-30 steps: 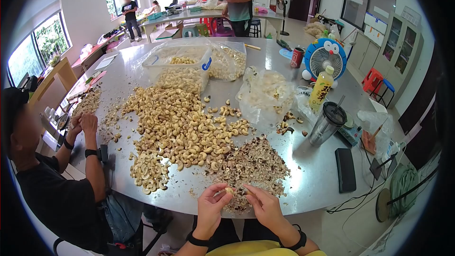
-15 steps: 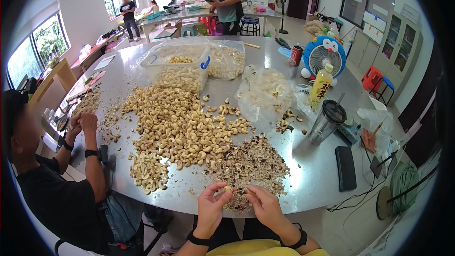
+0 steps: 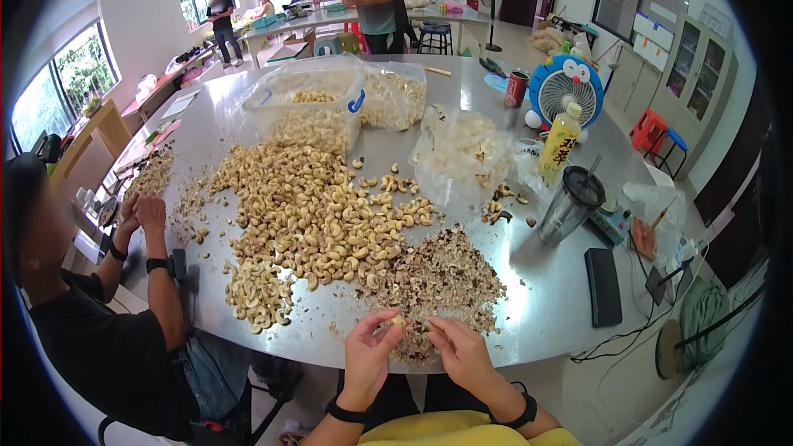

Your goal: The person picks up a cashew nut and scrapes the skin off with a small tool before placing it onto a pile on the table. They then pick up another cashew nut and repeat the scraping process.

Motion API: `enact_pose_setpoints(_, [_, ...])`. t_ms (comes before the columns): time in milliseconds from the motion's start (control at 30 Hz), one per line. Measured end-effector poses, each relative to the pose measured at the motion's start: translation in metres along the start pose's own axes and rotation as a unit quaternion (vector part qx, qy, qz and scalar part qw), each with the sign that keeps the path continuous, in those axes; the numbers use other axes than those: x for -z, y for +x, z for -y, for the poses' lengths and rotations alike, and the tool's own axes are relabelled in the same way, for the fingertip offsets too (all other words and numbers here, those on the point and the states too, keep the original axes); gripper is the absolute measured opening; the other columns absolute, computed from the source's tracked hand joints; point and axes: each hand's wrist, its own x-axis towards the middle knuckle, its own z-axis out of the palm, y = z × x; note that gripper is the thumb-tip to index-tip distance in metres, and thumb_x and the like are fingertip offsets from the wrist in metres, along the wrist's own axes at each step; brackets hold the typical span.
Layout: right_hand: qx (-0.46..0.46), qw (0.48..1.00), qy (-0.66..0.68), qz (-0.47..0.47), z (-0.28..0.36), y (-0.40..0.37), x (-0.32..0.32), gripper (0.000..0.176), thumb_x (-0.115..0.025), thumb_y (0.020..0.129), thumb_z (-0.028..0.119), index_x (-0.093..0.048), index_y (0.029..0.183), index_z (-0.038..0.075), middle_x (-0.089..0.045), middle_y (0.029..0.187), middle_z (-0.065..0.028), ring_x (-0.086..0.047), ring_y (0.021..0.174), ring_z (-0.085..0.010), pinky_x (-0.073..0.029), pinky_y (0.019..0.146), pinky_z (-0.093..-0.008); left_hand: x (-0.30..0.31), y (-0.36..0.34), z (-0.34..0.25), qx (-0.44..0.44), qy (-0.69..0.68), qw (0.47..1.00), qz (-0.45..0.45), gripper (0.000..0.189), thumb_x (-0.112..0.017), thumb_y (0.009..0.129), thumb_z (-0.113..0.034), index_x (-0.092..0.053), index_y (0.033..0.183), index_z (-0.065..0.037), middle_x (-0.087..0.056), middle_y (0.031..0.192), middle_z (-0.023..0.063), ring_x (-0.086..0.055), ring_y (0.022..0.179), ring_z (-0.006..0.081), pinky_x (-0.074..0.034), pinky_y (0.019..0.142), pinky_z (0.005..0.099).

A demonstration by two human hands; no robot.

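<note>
My left hand [image 3: 368, 353] pinches a pale cashew [image 3: 398, 321] between thumb and fingertips, just above the near table edge. Close on its right, my right hand [image 3: 464, 357] has thumb and forefinger closed together; whatever lies between them is too small to make out. Beneath and beyond both hands spreads a pile of brown skin flakes [image 3: 450, 279]. A large heap of cashews [image 3: 301, 211] adjoins that pile on the left. Nearer me, a smaller group of paler cashews [image 3: 258, 301] lies at the heap's front left.
A co-worker's hands [image 3: 144, 212] are at the table's left side. A plastic tub [image 3: 273, 120] and a clear bag [image 3: 462, 153] stand farther back. Rightward are a lidded tumbler [image 3: 570, 205], a yellow bottle [image 3: 559, 144], a fan [image 3: 567, 92] and a black case [image 3: 603, 287].
My hands keep nearly the same place, with small finger shifts around the cashew. The standing person in the background has moved a little to the left in view.
</note>
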Motion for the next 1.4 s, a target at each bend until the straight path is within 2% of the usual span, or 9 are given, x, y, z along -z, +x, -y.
enact_pose_setpoints(33, [-0.004, 1.0, 0.004, 0.003, 0.001, 0.001, 0.0, 0.025, -0.056, 0.081, 0.008, -0.055, 0.106, 0.004, -0.056, 0.077, -0.0138, -0.055, 0.065, -0.0304, -0.044, 0.056, -0.0343, 0.0, 0.0, 0.0, 0.001, 0.003, 1.0, 0.0, 0.025, -0.059, 0.08, -0.001, -0.051, 0.104, 0.002, -0.053, 0.108, 0.0115, -0.057, 0.096, 0.0244, -0.047, 0.082, 0.0275])
enact_pose_setpoints(367, [-0.017, 1.0, 0.02, -0.001, 0.003, 0.001, 0.001, 0.024, -0.055, 0.083, 0.007, -0.056, 0.106, 0.004, -0.059, 0.082, -0.0149, -0.058, 0.067, -0.0294, -0.045, 0.058, -0.0328, 0.003, 0.004, -0.001, 0.012, -0.038, 0.999, 0.01, 0.027, -0.057, 0.084, -0.007, -0.049, 0.108, 0.001, -0.054, 0.111, 0.0114, -0.056, 0.1, 0.0214, -0.045, 0.084, 0.0259])
enact_pose_setpoints(500, [-0.024, 0.999, 0.043, 0.015, 0.004, 0.002, 0.001, 0.028, -0.056, 0.082, 0.006, -0.055, 0.11, 0.005, -0.058, 0.079, -0.0131, -0.054, 0.061, -0.0239, -0.043, 0.055, -0.0298, 0.005, 0.005, 0.0, 0.026, -0.059, 0.998, 0.023, 0.027, -0.055, 0.085, -0.01, -0.049, 0.109, 0.001, -0.054, 0.112, 0.0117, -0.056, 0.1, 0.0202, -0.046, 0.085, 0.0248])
enact_pose_setpoints(567, [-0.006, 0.999, 0.034, 0.021, 0.003, 0.003, 0.001, 0.036, -0.056, 0.082, 0.004, -0.053, 0.117, 0.007, -0.058, 0.078, -0.0125, -0.053, 0.06, -0.0224, -0.043, 0.054, -0.0291, 0.004, 0.006, 0.0, 0.03, -0.074, 0.996, 0.025, 0.026, -0.054, 0.085, -0.009, -0.048, 0.108, 0.002, -0.053, 0.111, 0.012, -0.056, 0.099, 0.0184, -0.048, 0.085, 0.0227])
enact_pose_setpoints(667, [-0.001, 0.999, 0.034, 0.036, 0.006, 0.004, 0.001, 0.041, -0.055, 0.081, 0.001, -0.05, 0.121, 0.009, -0.058, 0.079, -0.0124, -0.054, 0.061, -0.0223, -0.044, 0.056, -0.0291, 0.006, 0.006, 0.002, 0.03, -0.056, 0.998, 0.028, 0.027, -0.055, 0.086, -0.013, -0.049, 0.108, 0.001, -0.054, 0.112, 0.0115, -0.055, 0.101, 0.0207, -0.045, 0.087, 0.026])
enact_pose_setpoints(833, [0.005, 0.996, 0.071, 0.058, 0.008, 0.004, -0.004, 0.045, -0.053, 0.081, -0.002, -0.048, 0.124, 0.009, -0.058, 0.078, -0.0129, -0.056, 0.064, -0.0222, -0.046, 0.06, -0.0288, 0.01, 0.005, 0.005, 0.027, -0.063, 0.997, 0.027, 0.027, -0.06, 0.082, -0.011, -0.051, 0.105, 0.001, -0.055, 0.109, 0.0105, -0.056, 0.098, 0.0184, -0.046, 0.087, 0.0271])
enact_pose_setpoints(1133, [-0.023, 0.987, 0.113, 0.111, 0.006, -0.001, -0.005, 0.061, -0.044, 0.071, -0.014, -0.045, 0.127, 0.009, -0.057, 0.076, -0.0118, -0.057, 0.066, -0.0187, -0.047, 0.063, -0.0273, 0.01, 0.003, 0.007, -0.009, -0.028, 0.999, 0.018, 0.026, -0.064, 0.078, -0.003, -0.054, 0.101, 0.001, -0.057, 0.103, 0.0099, -0.055, 0.092, 0.014, -0.045, 0.083, 0.0251])
enact_pose_setpoints(1400, [0.009, 0.99, 0.103, 0.098, 0.008, -0.003, -0.004, 0.062, -0.045, 0.07, -0.015, -0.045, 0.127, 0.011, -0.058, 0.074, -0.0121, -0.057, 0.065, -0.0207, -0.048, 0.064, -0.029, 0.008, 0.0, 0.005, -0.029, 0.022, 0.999, 0.011, 0.028, -0.066, 0.074, 0.002, -0.055, 0.1, 0.002, -0.058, 0.099, 0.008, -0.056, 0.09, 0.0132, -0.045, 0.08, 0.0239])
